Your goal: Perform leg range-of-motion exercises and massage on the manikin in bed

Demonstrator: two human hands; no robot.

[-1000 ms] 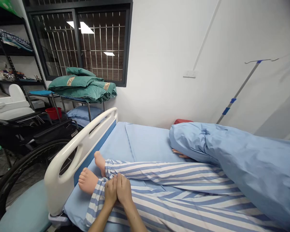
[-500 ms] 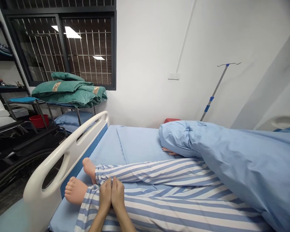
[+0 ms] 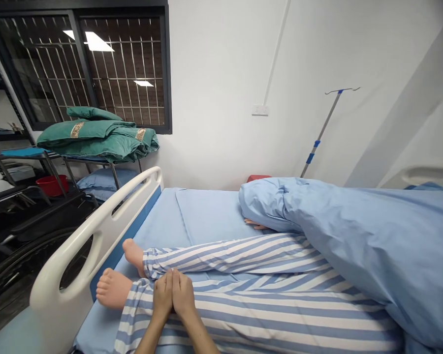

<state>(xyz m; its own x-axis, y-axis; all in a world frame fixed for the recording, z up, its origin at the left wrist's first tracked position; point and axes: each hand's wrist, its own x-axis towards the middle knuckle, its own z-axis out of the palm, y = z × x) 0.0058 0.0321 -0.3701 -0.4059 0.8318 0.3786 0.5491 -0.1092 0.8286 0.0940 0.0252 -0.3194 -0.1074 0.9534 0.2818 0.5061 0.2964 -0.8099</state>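
Head-mounted view across a hospital bed (image 3: 210,216) with a raised white side rail (image 3: 92,226). A training manikin lies with its legs in blue-and-white striped pyjama trousers (image 3: 280,314), the bare near foot (image 3: 112,290) and far foot (image 3: 134,254) toward the rail. The person's left hand (image 3: 163,296) and right hand (image 3: 183,295) lie side by side on the near trouser leg, just above the ankle and close to the cuff (image 3: 133,307). Their fingers (image 3: 169,282) are straight and pressed together, the two hands meeting along their inner edges; no pinch is visible, and whether they grip the cloth cannot be told. The step in hand appears to be contact with the near lower leg, with the trouser fabric lying flat beneath the hands. Any handling of the cuff or foot would, in judgement, call for the fingers to part first. The upper body lies under a blue quilt (image 3: 354,246), with the manikin's hand (image 3: 254,225) showing at its edge. Beyond the rail stand an infusion pole (image 3: 319,130) and folded green drapes (image 3: 96,137).
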